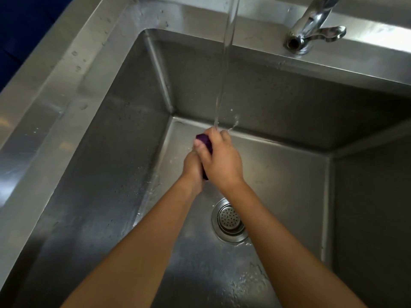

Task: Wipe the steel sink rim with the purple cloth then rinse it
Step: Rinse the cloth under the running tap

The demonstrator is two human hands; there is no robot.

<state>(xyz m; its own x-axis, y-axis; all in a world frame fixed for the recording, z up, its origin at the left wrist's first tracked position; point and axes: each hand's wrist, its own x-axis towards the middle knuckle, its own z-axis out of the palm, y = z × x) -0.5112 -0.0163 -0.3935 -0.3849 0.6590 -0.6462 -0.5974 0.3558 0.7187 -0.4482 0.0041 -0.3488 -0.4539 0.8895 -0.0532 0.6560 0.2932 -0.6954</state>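
Both hands are closed round the purple cloth (204, 140), as I see it from my remote station. The right hand (222, 162) curls over the top of the wad and the left hand (191, 168) clasps it from beneath, so only a dark tip above the thumbs and a sliver between the palms show. The cloth is bunched tight, I judge, to squeeze dirty water out. It is held low in the basin, directly under the stream of water (225, 74), which strikes the right knuckles and sprays toward the back wall. Holding it that deep should keep splashes inside. On the basin floor beside the right forearm sits the drain strainer (229, 218), placed to carry the runoff away. The tap (311, 30) stands on the back ledge at upper right. The steel sink rim (55, 85) on the left carries scattered droplets, so I take the wiping as done and the rinse as under way.
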